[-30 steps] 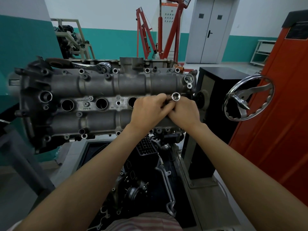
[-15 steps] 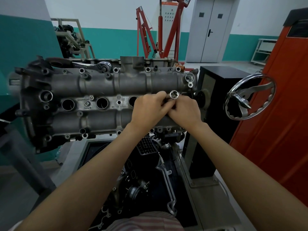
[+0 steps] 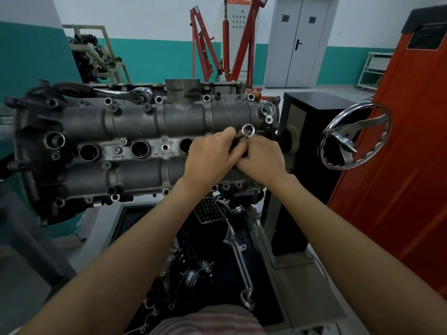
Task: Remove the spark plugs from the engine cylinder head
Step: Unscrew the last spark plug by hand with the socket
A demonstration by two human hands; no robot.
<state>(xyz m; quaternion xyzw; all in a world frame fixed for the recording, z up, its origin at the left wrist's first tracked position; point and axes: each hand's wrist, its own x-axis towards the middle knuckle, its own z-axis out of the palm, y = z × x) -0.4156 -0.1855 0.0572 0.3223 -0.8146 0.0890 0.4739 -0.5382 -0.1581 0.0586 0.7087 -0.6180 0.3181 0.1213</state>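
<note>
Item one: the engine cylinder head (image 3: 135, 131), grey cast metal, mounted on a stand in front of us. We count three open round wells along its middle; any fourth lies hidden under our hands at the right end.

Item two: a chrome socket (image 3: 248, 130), its open end tilted up towards us, standing over the right end of the head. Our left hand (image 3: 210, 158) and right hand (image 3: 261, 157) meet around it, touching each other, fingers curled on the dark shaft below the socket. We cannot see a spark plug itself.

Item three: a ratchet wrench (image 3: 123, 92), lying on the far edge of the head.

Item four: a chromed handwheel (image 3: 355, 136), right of the head, before an orange cabinet (image 3: 399, 153).

Item five: a red engine hoist (image 3: 217, 44), by the far wall.
</note>
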